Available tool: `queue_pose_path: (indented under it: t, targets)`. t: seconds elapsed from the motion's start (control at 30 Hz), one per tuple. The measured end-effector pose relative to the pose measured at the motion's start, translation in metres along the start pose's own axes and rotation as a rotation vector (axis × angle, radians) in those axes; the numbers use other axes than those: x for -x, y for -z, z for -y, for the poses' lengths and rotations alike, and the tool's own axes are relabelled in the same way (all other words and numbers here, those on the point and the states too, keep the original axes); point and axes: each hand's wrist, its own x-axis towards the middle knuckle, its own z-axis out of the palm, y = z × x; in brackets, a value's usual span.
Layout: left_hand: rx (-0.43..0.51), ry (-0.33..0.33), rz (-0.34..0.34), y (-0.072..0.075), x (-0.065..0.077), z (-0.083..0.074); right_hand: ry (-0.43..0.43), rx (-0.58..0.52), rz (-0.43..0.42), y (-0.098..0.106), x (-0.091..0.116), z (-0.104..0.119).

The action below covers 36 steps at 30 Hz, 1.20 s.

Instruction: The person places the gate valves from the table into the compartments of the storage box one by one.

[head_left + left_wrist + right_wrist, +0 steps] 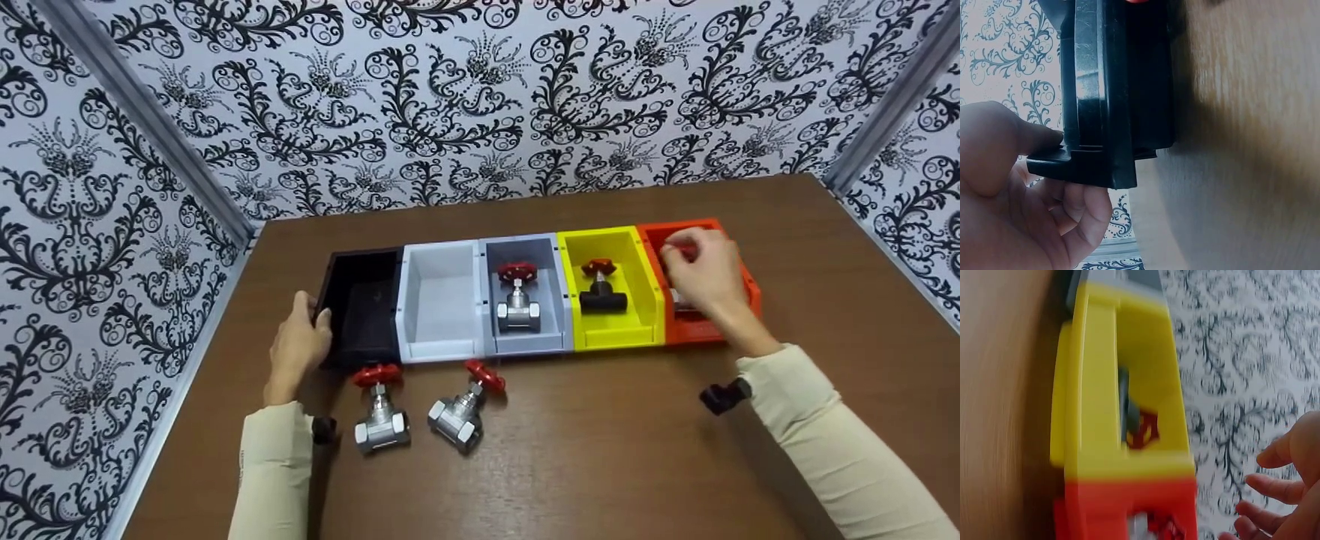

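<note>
My left hand [296, 345] grips the side wall of the black bin [365, 311] at the left end of the row, thumb inside and fingers outside. Over the orange-red bin [696, 332] at the other end is my right hand [709, 274]. Its fingers are loosely bent and hold nothing in the right wrist view. Below it lies a valve with a red handwheel [1171, 530], partly hidden by the hand in the head view. Two steel valves with red handwheels, one upright [381, 420] and one tilted [459, 420], lie before the black and white bins.
Between the end bins stand a white bin [441, 300], a grey bin [529, 341] and a yellow bin [619, 337], joined in one row. The grey one contains a steel valve [518, 311], the yellow one a black valve [602, 300]. Patterned walls [480, 97] enclose the brown table [585, 450].
</note>
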Motion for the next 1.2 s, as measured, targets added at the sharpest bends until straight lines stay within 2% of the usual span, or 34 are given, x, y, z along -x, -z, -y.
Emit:
queue_pose_path:
  t: [0.1, 0.27, 0.43, 0.83, 1.2]
  targets:
    - [-0.001, 0.0, -0.003, 0.0, 0.0, 0.001, -0.07, 0.073, -0.011, 0.011, -0.004, -0.016]
    - [-0.008, -0.01, -0.016, 0.0, 0.0, 0.001, -0.228, 0.167, 0.046, 0.025, -0.007, -0.039]
    - [-0.013, -0.01, -0.014, 0.0, -0.001, 0.001, -0.292, 0.189, 0.121, 0.034, -0.006, -0.054]
    - [-0.02, 0.005, -0.002, 0.001, -0.001, 0.0, -0.261, 0.203, 0.225, 0.037, -0.002, -0.069]
    - [-0.021, 0.004, -0.001, 0.0, -0.001, 0.0, -0.244, 0.3, 0.25, 0.043, -0.001, -0.076]
